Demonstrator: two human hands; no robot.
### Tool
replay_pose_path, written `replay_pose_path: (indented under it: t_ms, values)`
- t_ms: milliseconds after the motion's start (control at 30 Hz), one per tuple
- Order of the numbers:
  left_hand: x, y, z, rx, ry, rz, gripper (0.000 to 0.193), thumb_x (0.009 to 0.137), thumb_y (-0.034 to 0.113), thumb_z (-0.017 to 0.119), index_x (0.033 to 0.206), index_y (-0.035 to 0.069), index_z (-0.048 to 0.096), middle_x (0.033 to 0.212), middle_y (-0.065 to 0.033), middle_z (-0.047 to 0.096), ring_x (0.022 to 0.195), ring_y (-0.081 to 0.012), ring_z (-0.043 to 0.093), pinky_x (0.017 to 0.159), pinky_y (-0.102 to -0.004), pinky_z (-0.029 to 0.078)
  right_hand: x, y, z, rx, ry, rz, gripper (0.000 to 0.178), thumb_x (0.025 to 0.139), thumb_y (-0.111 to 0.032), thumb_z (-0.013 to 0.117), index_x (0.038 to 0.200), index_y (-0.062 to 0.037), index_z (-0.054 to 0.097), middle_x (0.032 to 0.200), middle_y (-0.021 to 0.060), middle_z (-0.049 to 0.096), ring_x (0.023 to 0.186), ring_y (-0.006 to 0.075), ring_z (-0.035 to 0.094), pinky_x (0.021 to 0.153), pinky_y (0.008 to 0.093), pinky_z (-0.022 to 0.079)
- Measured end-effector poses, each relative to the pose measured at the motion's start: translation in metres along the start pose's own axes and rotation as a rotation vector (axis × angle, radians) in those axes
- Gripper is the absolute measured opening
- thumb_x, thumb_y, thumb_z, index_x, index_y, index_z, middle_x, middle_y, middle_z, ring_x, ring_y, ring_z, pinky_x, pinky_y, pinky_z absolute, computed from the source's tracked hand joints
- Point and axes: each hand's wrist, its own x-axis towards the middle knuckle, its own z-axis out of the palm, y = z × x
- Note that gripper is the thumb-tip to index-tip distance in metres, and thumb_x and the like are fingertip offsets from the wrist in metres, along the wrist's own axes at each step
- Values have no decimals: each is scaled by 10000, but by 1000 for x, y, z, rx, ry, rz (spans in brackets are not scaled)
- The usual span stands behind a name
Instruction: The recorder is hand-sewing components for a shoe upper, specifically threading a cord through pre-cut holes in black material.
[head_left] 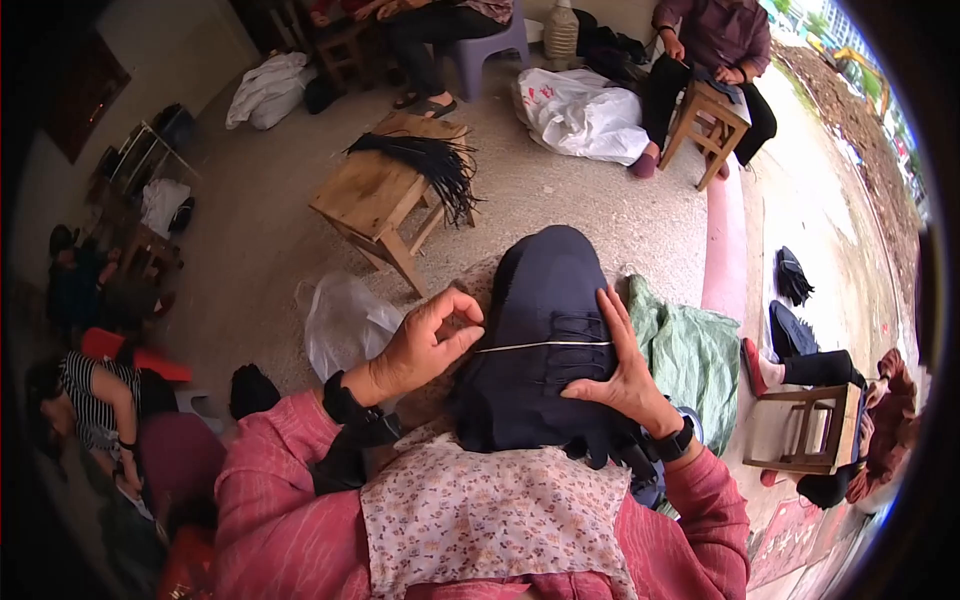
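The left hand (pixel 440 338) pinched the pale band (pixel 530 347) crossing the dark cloth bundle (pixel 550 275) just beyond the apron (pixel 500 515); the bundle looked light, floppy, best gripped by its sides. The right hand (pixel 628 378) spread wide against its right edge.

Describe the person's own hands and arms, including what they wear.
The left hand and right hand are bare, without gloves. Long pinkish-red fabric sleeves show fine paler streaks. A chunky black wristband circles the left wrist, and another black band circles the right.
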Motion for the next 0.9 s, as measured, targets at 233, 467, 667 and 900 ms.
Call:
replay_pose_path:
  t_ms: [233,467,667,900]
  values:
    - [5,-5,17,-820,-133,-209,330,958,-13,556,1277,33,486,1159,-35,595,1044,-101,590,927,-245,466,-4,26,4,238,77,-20,1351,533,-514,911,1549,-33,161,1594,178,183,1476,278,189,1189,379,177]
    - [40,31,35,-414,-122,-15,252,885,-75,586,1107,42,581,1013,-28,637,972,-89,614,824,-246,515,-17,31,-6,566,51,138,1448,504,-571,906,1554,-8,83,1562,153,252,1421,225,285,1166,338,211]
    - [63,24,38,-318,-47,309,114,884,-5,556,972,21,625,927,-21,612,832,-98,583,731,-262,473,-31,51,-9,540,27,220,1475,468,-561,912,1551,0,82,1570,138,251,1433,219,267,1174,337,189]
    - [57,45,20,-457,-238,202,131,875,79,598,984,48,663,1073,-43,531,927,-123,551,827,-253,445,-35,63,-16,437,-5,196,1509,435,-583,908,1538,37,87,1561,159,270,1443,238,256,1178,338,175]
